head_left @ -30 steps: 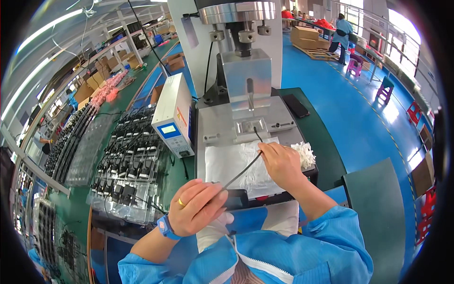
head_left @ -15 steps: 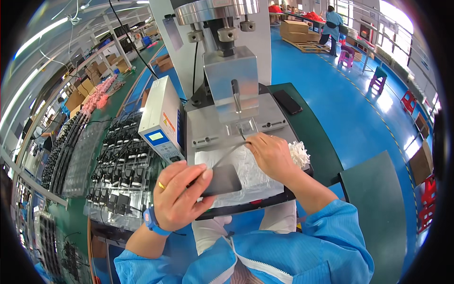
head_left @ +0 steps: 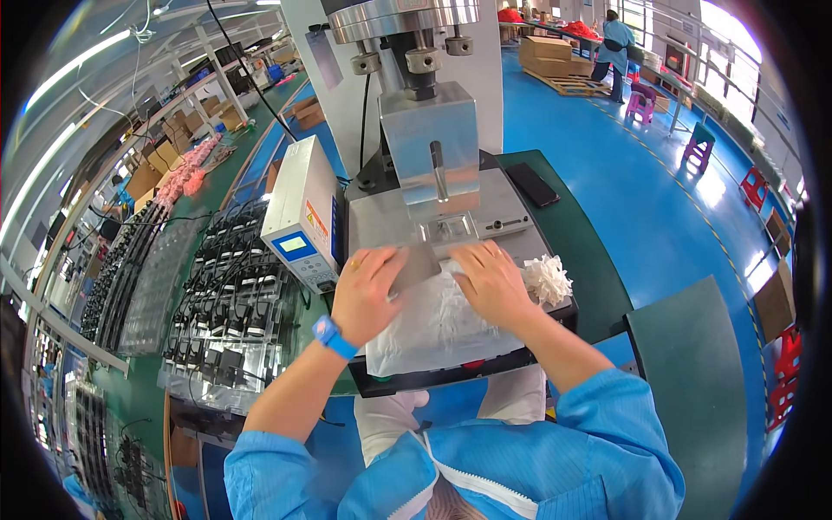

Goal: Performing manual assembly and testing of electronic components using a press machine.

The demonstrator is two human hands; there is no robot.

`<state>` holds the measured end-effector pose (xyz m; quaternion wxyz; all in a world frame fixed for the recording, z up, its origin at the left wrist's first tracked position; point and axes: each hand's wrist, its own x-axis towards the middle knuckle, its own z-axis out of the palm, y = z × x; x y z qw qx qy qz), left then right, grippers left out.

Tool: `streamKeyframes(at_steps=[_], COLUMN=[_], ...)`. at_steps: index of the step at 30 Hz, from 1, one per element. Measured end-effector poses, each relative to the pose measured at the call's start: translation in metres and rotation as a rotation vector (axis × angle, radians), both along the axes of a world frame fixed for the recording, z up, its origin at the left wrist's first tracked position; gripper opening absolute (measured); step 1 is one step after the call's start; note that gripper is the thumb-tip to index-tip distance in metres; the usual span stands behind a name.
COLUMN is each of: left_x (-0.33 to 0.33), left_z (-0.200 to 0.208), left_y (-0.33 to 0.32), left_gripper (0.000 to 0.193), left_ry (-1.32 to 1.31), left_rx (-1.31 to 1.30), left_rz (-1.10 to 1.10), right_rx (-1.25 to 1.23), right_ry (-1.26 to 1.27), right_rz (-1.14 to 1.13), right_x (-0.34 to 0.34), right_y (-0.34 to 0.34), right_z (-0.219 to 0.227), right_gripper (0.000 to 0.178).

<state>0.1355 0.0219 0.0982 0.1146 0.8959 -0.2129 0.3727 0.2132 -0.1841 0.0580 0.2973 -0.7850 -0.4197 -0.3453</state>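
My left hand [head_left: 368, 293], with a ring and a blue wristband, grips the left end of a flat grey strip [head_left: 418, 265]. My right hand [head_left: 487, 282] has its fingertips on the strip's other end. The strip lies on the metal base plate [head_left: 381, 225] of a press machine, just in front of a small recessed fixture [head_left: 447, 230]. The square metal press head [head_left: 431, 147] hangs above the fixture. A clear plastic sheet [head_left: 433, 334] lies under both hands. A pile of small white parts [head_left: 547, 277] sits right of my right hand.
A white control box with a blue screen [head_left: 302, 217] stands left of the press. Clear trays of black parts [head_left: 227, 299] fill the bench to the left. A black phone [head_left: 533, 185] lies on the green mat. At the back a person in blue [head_left: 617, 39] stands near cardboard boxes [head_left: 550, 52].
Both hands have moved forward from near my body to the press base, bringing the strip flat in front of the fixture. My head has leaned closer to the machine.
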Motion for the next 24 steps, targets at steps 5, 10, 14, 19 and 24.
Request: streamKeyframes(at_steps=[5,10,14,19,24], left_x=[0.067,0.103,0.111,0.121,0.116], left_z=[-0.02,-0.02,-0.011,-0.026,-0.028], left_y=[0.01,0.011,-0.004,0.001,0.009], left_gripper=[0.045,0.037,0.04,0.039,0.04], left_ry=[0.179,0.429,0.518,0.427,0.7], left_rx=[-0.29,-0.404,-0.431,-0.329,-0.173], left_rz=[-0.032,-0.016,-0.001,-0.144,0.015], right_rx=[0.064,0.156,0.174,0.19,0.198], right_ry=[0.073,0.169,0.142,0.156,0.153], right_rz=[0.093,0.111,0.101,0.122,0.133], right_x=[-0.018,-0.018,-0.017,-0.018,-0.017], right_y=[-0.025,-0.026,-0.029,-0.029,-0.032], right_z=[-0.02,-0.017,-0.022,-0.022,-0.027], right_gripper=[0.03,0.028,0.025,0.021,0.019])
